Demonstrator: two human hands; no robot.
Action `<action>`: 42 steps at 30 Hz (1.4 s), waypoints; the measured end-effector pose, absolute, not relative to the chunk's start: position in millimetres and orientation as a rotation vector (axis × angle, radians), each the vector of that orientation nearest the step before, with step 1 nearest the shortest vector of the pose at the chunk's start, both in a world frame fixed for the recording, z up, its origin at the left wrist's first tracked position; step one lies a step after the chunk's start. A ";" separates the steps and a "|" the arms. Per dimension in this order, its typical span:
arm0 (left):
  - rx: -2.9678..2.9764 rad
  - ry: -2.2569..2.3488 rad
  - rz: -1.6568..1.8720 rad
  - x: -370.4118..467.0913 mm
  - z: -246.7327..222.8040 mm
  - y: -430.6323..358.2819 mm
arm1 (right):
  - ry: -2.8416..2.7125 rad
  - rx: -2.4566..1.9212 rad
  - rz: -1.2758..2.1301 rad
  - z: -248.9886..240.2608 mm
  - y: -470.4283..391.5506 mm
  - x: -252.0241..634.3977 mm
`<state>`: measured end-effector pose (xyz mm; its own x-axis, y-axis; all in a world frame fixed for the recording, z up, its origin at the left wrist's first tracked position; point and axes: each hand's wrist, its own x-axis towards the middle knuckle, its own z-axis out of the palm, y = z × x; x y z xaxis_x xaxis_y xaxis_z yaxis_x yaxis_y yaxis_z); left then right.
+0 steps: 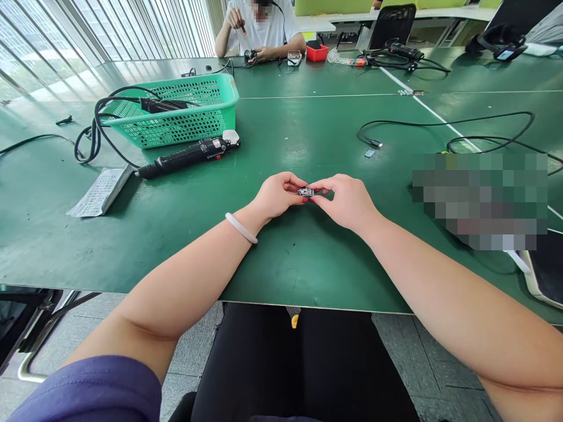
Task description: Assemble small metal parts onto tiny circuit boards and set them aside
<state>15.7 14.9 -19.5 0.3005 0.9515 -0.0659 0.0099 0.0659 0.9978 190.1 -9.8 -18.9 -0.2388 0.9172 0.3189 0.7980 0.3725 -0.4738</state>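
Observation:
A small silver-and-black metal part is pinched between my two hands, a little above the green table. My left hand grips its left end with thumb and fingers. On the other side, the thumb and fingertips of my right hand close on its right end. The fingertips hide both ends of the part. A white band circles my left wrist.
A green basket stands at the back left, with a black electric screwdriver and folded paper before it. Black cable and a blurred-out object lie right. Opposite sits a person; a red box is nearby.

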 end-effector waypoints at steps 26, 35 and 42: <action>1.287 1.040 0.946 14.5 -19.0 16.0 | -2.065 -1.411 0.332 -22.3 -6.8 188.8; 1.286 1.050 0.933 13.8 -20.2 17.2 | -2.044 -1.384 0.355 -25.2 -5.6 188.9; 1.295 1.046 0.929 13.5 -21.5 17.0 | -2.009 -1.401 0.424 -23.4 -6.7 189.2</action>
